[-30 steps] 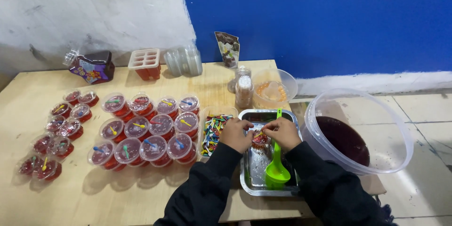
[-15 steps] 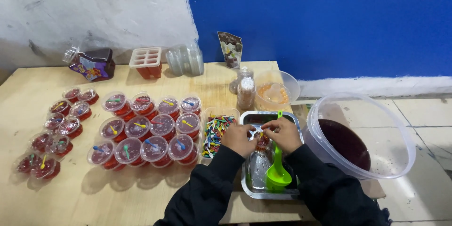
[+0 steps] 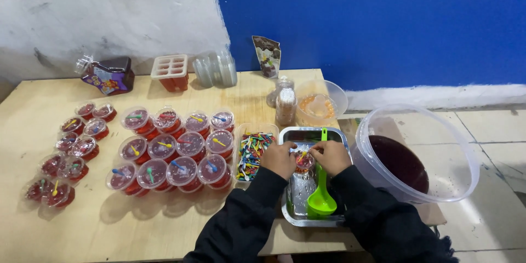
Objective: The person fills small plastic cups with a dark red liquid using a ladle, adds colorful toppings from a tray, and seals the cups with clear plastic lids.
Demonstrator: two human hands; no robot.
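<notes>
Holding one cup point(image 3: 304, 160), two hands point(image 3: 306, 157) over one tray point(image 3: 290, 208).

Left hand point(image 3: 279, 158) and right hand point(image 3: 330, 155): meeting at centre, fingers curling inward; both black-sleeved forearms angling in from below.

Both hands cover most of the small cup point(image 3: 304, 160); its contents stay unclear

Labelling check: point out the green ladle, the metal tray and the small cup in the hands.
green ladle point(image 3: 321, 204), head view, on its bowl.
metal tray point(image 3: 289, 212), head view, left rim.
small cup point(image 3: 303, 161), head view, its top.
</notes>
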